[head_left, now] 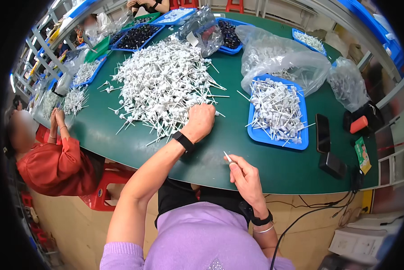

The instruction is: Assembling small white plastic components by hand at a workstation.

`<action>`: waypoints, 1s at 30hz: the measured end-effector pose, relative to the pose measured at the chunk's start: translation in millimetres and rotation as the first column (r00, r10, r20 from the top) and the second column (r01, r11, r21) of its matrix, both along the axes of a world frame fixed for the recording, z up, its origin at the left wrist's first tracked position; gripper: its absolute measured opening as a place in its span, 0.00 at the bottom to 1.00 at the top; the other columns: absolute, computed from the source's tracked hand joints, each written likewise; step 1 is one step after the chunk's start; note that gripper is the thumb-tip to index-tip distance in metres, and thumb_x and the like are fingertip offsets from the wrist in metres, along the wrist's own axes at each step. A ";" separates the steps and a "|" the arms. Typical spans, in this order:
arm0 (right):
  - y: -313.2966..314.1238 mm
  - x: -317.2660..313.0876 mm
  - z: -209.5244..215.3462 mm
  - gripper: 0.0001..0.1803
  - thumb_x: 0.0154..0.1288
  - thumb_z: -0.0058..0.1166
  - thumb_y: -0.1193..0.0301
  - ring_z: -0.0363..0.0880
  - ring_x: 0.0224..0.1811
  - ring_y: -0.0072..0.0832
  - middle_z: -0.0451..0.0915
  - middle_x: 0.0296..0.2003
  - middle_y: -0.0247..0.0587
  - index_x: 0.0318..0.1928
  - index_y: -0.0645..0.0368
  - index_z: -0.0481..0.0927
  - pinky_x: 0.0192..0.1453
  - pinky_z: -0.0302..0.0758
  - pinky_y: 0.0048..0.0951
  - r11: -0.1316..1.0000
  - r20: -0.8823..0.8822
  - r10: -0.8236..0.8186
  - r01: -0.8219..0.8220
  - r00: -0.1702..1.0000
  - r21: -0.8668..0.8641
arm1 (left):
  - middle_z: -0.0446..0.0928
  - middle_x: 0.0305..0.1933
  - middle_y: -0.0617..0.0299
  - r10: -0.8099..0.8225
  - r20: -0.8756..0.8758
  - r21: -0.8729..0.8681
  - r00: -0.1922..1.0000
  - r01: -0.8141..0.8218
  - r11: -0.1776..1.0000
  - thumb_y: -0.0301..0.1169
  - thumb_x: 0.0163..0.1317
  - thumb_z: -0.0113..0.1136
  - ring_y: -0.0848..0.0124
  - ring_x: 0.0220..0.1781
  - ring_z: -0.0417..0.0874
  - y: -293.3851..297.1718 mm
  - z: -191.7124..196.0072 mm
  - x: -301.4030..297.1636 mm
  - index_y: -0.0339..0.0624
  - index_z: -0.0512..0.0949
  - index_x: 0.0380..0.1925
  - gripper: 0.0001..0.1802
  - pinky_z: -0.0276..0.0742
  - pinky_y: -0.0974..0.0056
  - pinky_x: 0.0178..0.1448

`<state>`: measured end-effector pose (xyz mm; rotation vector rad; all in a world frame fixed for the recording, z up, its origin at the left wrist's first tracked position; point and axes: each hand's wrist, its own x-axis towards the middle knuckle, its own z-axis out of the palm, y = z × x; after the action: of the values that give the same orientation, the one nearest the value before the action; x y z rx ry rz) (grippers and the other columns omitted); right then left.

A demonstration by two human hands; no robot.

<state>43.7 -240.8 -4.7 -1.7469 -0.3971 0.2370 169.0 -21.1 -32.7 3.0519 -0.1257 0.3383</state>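
Observation:
My left hand (201,120) is at the near right edge of a big heap of small white plastic parts with thin stems (161,81). Its fingers curl down among the parts, and what they grip is hidden. Closer to me, over the table edge, my right hand (248,181) pinches a thin white pointed piece (227,156) between thumb and fingers; its tip sticks out to the upper left. On the right, a blue tray (279,141) holds more of the same white stemmed parts.
A clear plastic bag (292,63) lies behind the tray. Rightward are a phone (322,133), a black box (332,165) and a cable (296,220). Trays of dark pieces (141,36) stand at the back. A co-worker in red (53,166) sits at the left.

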 end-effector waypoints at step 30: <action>57.7 -9.9 33.8 0.22 0.66 0.57 0.74 0.78 0.19 0.40 0.72 0.24 0.41 0.60 0.51 0.77 0.21 0.73 0.40 0.854 0.548 0.207 0.123 0.810 -0.505 | 0.83 0.49 0.57 0.005 -0.081 -0.985 0.997 -0.079 -0.156 0.16 0.63 0.64 0.72 0.48 0.85 9.1 21.6 -174.7 0.31 0.82 0.47 0.12 0.84 0.70 0.50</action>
<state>33.9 -183.1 29.1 -2.3483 -0.8932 -0.2079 -5.7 -12.0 -11.1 1.3483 0.1949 0.1719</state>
